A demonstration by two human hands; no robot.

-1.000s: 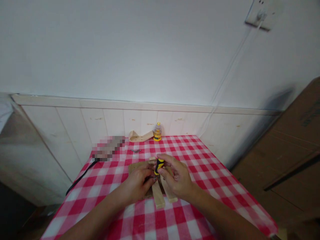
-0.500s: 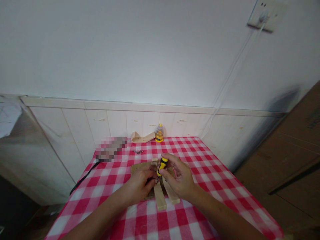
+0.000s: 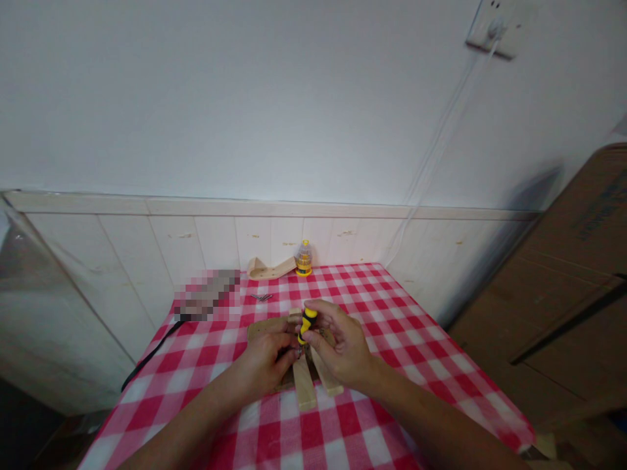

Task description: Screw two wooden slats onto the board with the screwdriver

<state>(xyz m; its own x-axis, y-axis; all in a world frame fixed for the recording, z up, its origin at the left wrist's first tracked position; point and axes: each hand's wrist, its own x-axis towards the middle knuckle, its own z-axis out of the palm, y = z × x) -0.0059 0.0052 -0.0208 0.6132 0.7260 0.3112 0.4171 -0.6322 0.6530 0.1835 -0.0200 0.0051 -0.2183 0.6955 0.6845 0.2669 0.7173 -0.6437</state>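
Observation:
My right hand (image 3: 345,343) is closed around a short yellow-and-black screwdriver (image 3: 308,322), which tilts with its tip down toward a wooden piece. Beside the tip, the fingers of my left hand (image 3: 269,356) are pinched together at a small metal part, too small to make out clearly. Under both hands lies a brown board (image 3: 258,329). Two pale wooden strips stick out from it toward me, a left strip (image 3: 304,385) and a right strip (image 3: 330,378). My hands hide much of the board and the strips' far ends.
Several screws (image 3: 262,297) lie on the red-and-white checked tablecloth (image 3: 362,287). At the wall stand a curved wooden piece (image 3: 272,269) and a yellow-capped bit container (image 3: 304,260). A blurred-out object (image 3: 208,297) with a black strap is at left; large cardboard (image 3: 553,261) leans at right.
The whole view has shifted slightly, so things appear further left. Both hands stay at the same spot on the wood, the screwdriver still in my right hand.

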